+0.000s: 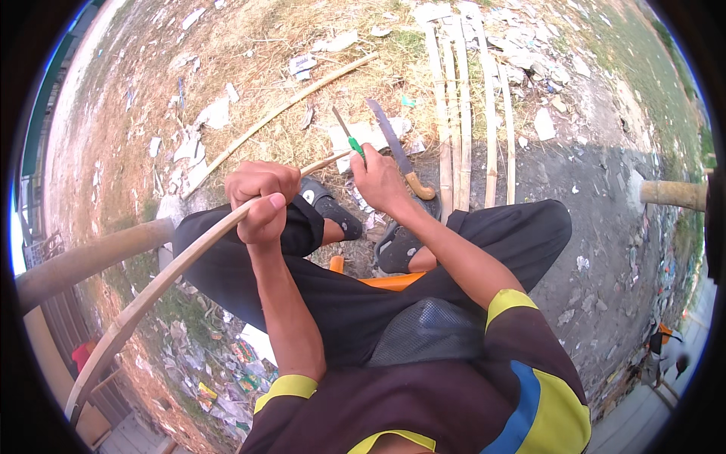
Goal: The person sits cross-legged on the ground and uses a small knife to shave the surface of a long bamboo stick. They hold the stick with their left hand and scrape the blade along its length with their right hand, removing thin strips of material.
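My left hand [261, 198] is closed round a long bamboo strip [162, 280], which slants from the lower left up to its tip beside my right hand. My right hand [378, 178] grips a green-handled tool with a thin, dark, narrow blade [341, 121] pointing up and away; whether it is a knife cannot be made out. That hand is at the strip's far end, and whether the tool touches the strip is unclear. Just beyond it, a machete [391, 136] with a curved wooden handle lies on the ground by my right shoe.
Several pale split bamboo lengths [463, 113] lie side by side ahead, right of the machete. Another bamboo strip [283, 117] lies on dry grass to the left. Bamboo poles [98, 261] flank me on both sides. Part of an orange seat [393, 282] shows beneath me. Litter covers the ground.
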Motion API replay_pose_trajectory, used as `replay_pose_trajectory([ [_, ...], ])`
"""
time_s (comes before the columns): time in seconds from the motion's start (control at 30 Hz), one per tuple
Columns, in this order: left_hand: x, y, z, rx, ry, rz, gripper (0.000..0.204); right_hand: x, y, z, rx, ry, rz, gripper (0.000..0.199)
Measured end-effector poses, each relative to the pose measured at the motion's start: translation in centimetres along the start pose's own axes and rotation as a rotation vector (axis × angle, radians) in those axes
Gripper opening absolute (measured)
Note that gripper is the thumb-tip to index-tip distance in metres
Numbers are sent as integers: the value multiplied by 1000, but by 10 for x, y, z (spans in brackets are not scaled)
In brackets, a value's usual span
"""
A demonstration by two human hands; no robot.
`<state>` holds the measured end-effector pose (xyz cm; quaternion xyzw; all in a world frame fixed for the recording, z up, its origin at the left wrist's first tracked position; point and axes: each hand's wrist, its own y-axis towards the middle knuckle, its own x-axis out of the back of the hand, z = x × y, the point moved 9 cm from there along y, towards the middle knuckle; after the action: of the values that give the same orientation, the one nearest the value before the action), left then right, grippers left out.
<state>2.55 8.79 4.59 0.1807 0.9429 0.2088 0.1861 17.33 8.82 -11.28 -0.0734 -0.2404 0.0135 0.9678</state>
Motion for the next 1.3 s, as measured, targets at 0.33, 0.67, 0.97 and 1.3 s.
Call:
replay_pose_trajectory([
  [0.33, -9, 3, 0, 25, -12, 96, 38, -18, -25, 20, 166, -101, -14, 25],
  [0.67, 3, -3, -1, 9, -26, 49, 35, -30, -31, 13, 195, -199, -74, 26],
  [0.97, -11, -4, -2, 81, -48, 34, 33, -38, -15, -106, -211, -323, 48, 34],
  [1.3, -13, -3, 0, 56, -32, -3, 37, -3, -23, -13, 137, -108, -40, 31],
])
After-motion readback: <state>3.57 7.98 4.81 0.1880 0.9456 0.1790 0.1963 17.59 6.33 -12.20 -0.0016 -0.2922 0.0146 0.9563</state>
